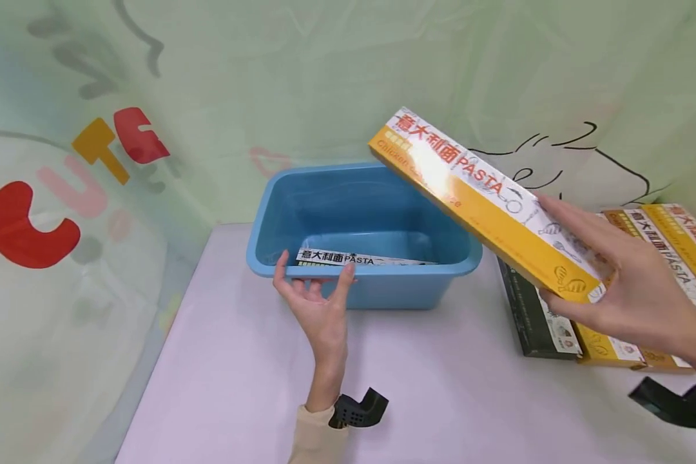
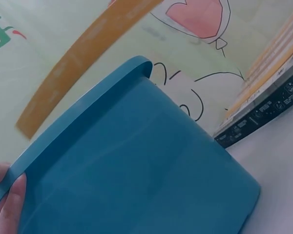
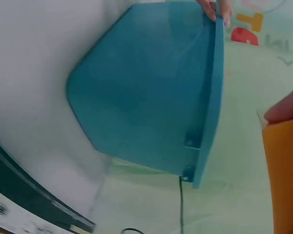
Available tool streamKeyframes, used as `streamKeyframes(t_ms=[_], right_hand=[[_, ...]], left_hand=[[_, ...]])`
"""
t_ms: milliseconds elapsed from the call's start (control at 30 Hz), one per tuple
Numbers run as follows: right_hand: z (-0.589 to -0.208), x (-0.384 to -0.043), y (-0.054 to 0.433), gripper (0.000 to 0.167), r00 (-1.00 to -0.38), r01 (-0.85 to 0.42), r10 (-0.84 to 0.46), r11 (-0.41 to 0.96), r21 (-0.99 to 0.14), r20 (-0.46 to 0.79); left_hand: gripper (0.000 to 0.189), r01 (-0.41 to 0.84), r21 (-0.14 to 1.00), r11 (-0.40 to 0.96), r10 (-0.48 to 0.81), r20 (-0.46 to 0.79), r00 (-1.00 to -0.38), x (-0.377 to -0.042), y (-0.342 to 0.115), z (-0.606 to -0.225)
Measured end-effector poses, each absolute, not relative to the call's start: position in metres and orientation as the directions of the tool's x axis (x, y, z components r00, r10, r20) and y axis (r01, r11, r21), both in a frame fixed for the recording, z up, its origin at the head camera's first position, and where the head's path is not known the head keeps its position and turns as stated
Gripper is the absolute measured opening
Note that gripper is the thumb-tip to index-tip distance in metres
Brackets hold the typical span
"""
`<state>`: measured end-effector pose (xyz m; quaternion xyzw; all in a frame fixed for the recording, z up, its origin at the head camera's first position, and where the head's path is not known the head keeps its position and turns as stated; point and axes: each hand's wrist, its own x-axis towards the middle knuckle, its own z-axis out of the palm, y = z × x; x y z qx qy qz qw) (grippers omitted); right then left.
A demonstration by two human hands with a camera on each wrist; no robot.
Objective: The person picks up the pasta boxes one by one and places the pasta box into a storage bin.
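Observation:
In the head view a blue plastic bin stands on the table, and one pasta box with a white, black-lettered face lies inside along its near wall. My left hand grips the bin's near rim, thumb and a finger over the edge and other fingers below it. My right hand holds a yellow and white pasta box by its right end. That box is raised and tilted, its far end up over the bin's right side. The left wrist view shows its orange side above the bin rim.
Several more pasta boxes lie side by side at the right of the table, a dark one nearest the bin. Behind the bin hangs a pale green printed cloth. A pale tablecloth covers the surface.

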<state>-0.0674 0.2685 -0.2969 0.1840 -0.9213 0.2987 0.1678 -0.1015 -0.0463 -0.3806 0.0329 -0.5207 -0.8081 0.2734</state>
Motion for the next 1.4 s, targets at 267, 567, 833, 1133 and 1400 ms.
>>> streamKeyframes(t_ms=[267, 567, 833, 1133, 1400], right_hand=[[-0.265, -0.115, 0.254, 0.120, -0.808, -0.587, -0.472, 0.689, -0.426, 0.351], [-0.259, -0.154, 0.233, 0.108, -0.755, -0.649, -0.625, 0.673, -0.354, 0.197], [-0.247, -0.188, 0.200, 0.095, -0.674, -0.696, -0.738, 0.630, -0.345, 0.011], [-0.246, -0.221, 0.175, 0.089, -0.606, -0.721, -0.783, 0.616, -0.319, -0.141], [-0.255, -0.235, 0.163, 0.087, -0.604, -0.692, -0.766, 0.641, -0.330, -0.221]], left_hand=[[0.096, 0.395, 0.870, -0.296, -0.451, 0.237, -0.860, -0.101, -0.037, -0.382], [0.097, 0.383, 0.872, -0.304, -0.417, 0.240, -0.877, -0.100, -0.039, -0.383], [0.097, 0.397, 0.859, -0.322, -0.429, 0.241, -0.871, -0.101, -0.045, -0.381], [0.097, 0.400, 0.853, -0.336, -0.441, 0.233, -0.867, -0.095, -0.048, -0.379], [0.095, 0.407, 0.845, -0.347, -0.435, 0.240, -0.868, -0.093, -0.049, -0.377]])
